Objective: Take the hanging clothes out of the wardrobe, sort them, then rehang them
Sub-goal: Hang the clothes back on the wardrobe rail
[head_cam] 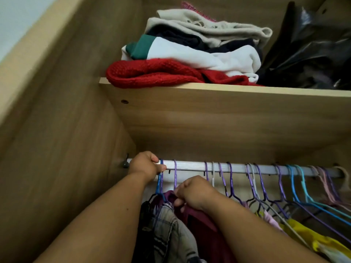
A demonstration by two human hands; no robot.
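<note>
A silver rail (190,166) crosses the wardrobe under a wooden shelf. Several purple, blue and pink hangers (262,179) hook over it. My left hand (146,164) grips the rail's left end, its fingers curled around the hooks of the blue hangers (159,184). My right hand (193,192) is lower, below the rail, pinching the neck of a maroon garment (201,226) hanging from a purple hanger (175,175). A grey checked shirt (171,230) hangs just left of it. A yellow garment (311,238) and a pink one (270,219) hang further right.
The wooden shelf (209,111) above holds a stack of folded clothes: a red knit (152,73), a white and green top (190,52), and beige fabric (209,23). A black plastic bag (307,52) sits to their right. The wardrobe's side panel (66,120) closes the left.
</note>
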